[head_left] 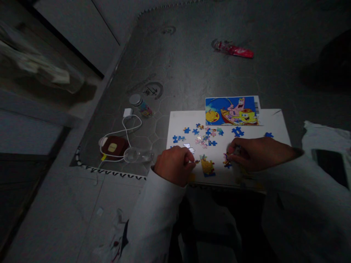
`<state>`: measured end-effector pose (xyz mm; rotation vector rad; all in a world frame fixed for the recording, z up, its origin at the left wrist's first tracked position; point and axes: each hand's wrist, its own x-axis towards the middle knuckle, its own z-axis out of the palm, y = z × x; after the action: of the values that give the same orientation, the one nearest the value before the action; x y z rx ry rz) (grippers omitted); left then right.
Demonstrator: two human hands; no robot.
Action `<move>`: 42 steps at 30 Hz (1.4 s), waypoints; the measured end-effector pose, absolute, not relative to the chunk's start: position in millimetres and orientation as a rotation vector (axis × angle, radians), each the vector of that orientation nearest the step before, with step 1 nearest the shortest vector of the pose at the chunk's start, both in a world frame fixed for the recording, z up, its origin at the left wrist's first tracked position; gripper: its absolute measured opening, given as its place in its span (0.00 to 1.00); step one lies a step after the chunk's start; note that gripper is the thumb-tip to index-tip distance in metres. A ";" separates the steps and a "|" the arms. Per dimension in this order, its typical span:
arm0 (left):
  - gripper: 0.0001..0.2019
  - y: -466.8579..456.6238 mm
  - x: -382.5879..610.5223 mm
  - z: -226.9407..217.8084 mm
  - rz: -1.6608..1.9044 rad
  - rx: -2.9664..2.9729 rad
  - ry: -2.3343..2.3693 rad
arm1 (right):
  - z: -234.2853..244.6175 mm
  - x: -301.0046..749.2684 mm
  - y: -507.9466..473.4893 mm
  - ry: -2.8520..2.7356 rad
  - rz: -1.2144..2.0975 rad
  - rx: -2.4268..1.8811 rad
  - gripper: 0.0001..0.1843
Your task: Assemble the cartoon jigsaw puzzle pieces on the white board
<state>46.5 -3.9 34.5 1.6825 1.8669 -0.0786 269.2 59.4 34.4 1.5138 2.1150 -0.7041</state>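
Observation:
My left hand (pixel 175 165) is closed in a pinch over the white board, with a small jigsaw piece (pixel 197 162) at its fingertips. Just to its right is a joined block of yellow and blue jigsaw pieces (pixel 208 167). My right hand (pixel 245 153) has thumb and fingers pressed together around a jigsaw piece, mostly hidden by the fingers. Below those fingertips lies a small dark multicoloured cluster (pixel 227 163). Loose jigsaw pieces (pixel 203 139), mostly blue and pink, are scattered further back. A joined blue group (pixel 237 132) lies behind my right hand.
A cartoon picture card (pixel 233 111) overlaps the back of the white board (pixel 186 117). Left of it are a capped jar (pixel 142 106), a white charger (pixel 127 113) with cable, a brown case (pixel 115 147) and a clear bottle (pixel 139 155). A red packet (pixel 236 50) lies far back; a phone (pixel 330 166), right.

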 end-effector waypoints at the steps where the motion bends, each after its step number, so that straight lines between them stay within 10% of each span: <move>1: 0.02 -4.3 46.2 34.5 -0.056 1.696 1.873 | 34.5 268.3 59.1 2.125 -0.681 1.513 0.09; 42: 0.13 -0.5 64.7 16.9 0.043 1.706 1.774 | 10.6 234.3 51.2 2.183 -0.666 1.624 0.17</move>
<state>64.7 -0.5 16.9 1.7061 1.7737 0.0433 234.3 51.2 10.6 1.6241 2.1828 -0.6660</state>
